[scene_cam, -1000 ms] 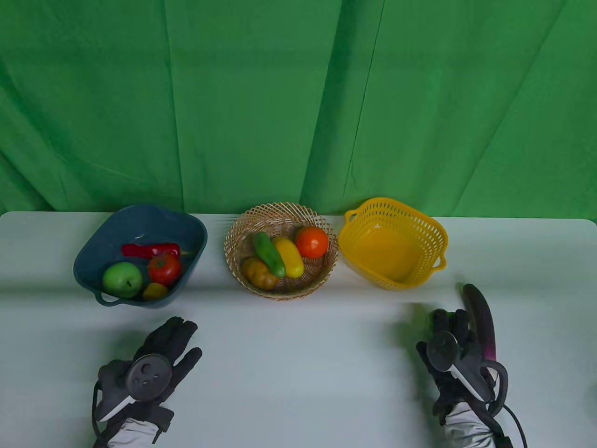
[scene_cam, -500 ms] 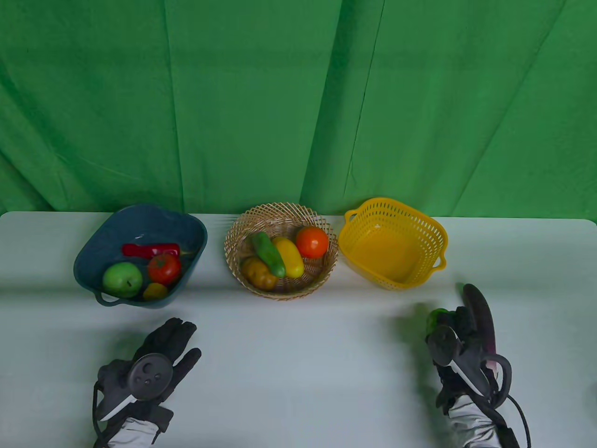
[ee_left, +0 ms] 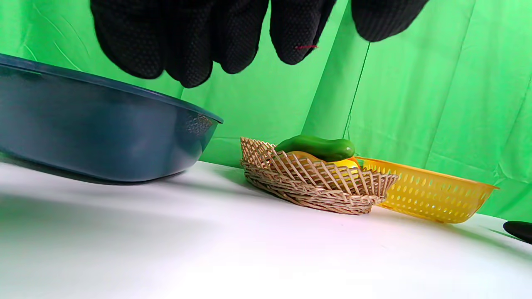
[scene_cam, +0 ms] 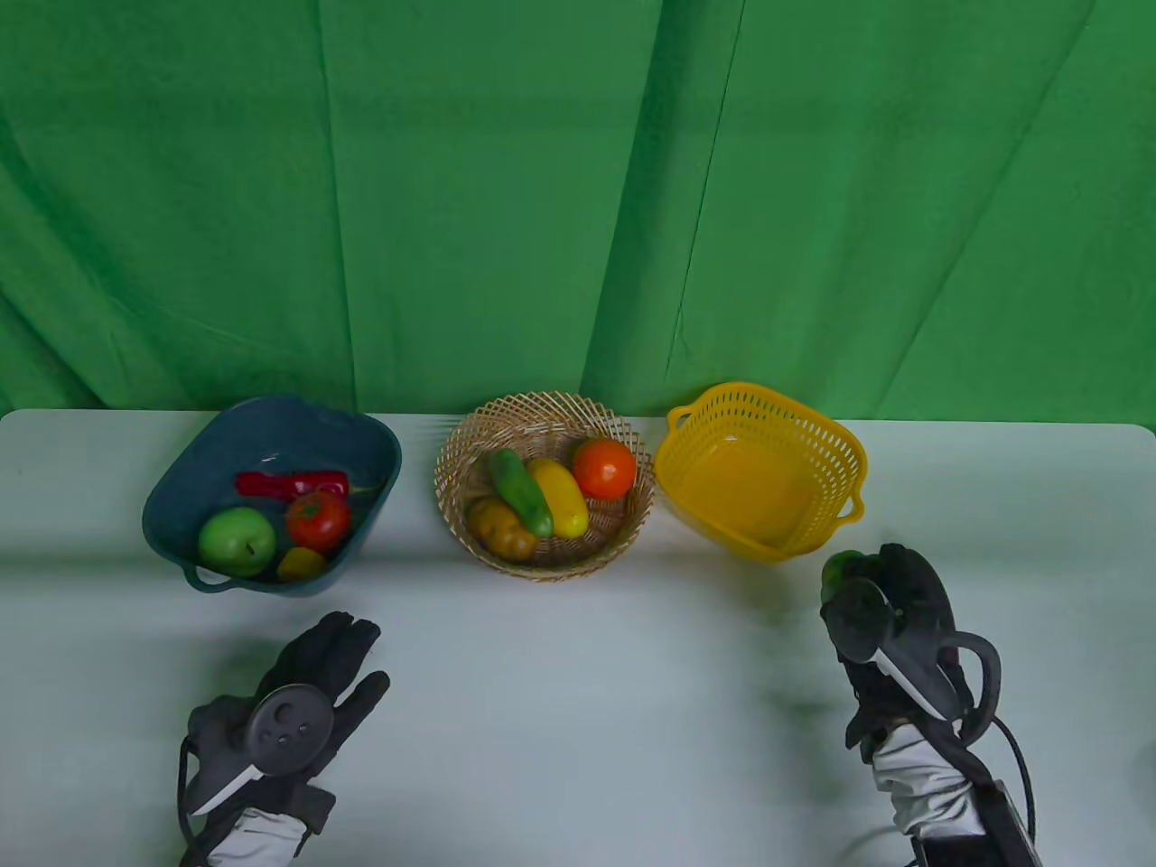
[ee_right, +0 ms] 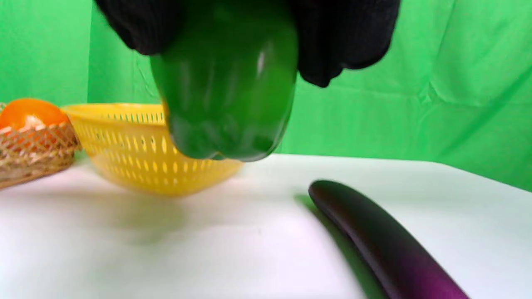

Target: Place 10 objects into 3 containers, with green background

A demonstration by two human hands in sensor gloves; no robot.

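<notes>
My right hand [scene_cam: 880,587] grips a green bell pepper [scene_cam: 838,567] and holds it above the table, just in front of the empty yellow basket [scene_cam: 768,406]. In the right wrist view the pepper [ee_right: 226,91] hangs from my fingers [ee_right: 345,37], with the yellow basket [ee_right: 124,145] behind it. A dark purple eggplant [ee_right: 382,241] lies on the table below and to the right; in the table view my right hand mostly hides it. My left hand [scene_cam: 352,650] lies open and empty on the table in front of the blue bowl [scene_cam: 271,424].
The blue bowl holds a green apple [scene_cam: 237,540], a tomato [scene_cam: 318,519], a red chili [scene_cam: 289,484] and a small yellow item [scene_cam: 300,564]. The wicker basket [scene_cam: 461,452] holds a cucumber [scene_cam: 521,492], a yellow fruit [scene_cam: 560,497], an orange tomato [scene_cam: 603,468] and a brown item [scene_cam: 501,528].
My right hand has taken hold of the green pepper, lifted it and moved it away from me toward the yellow basket. My left hand has not moved.
</notes>
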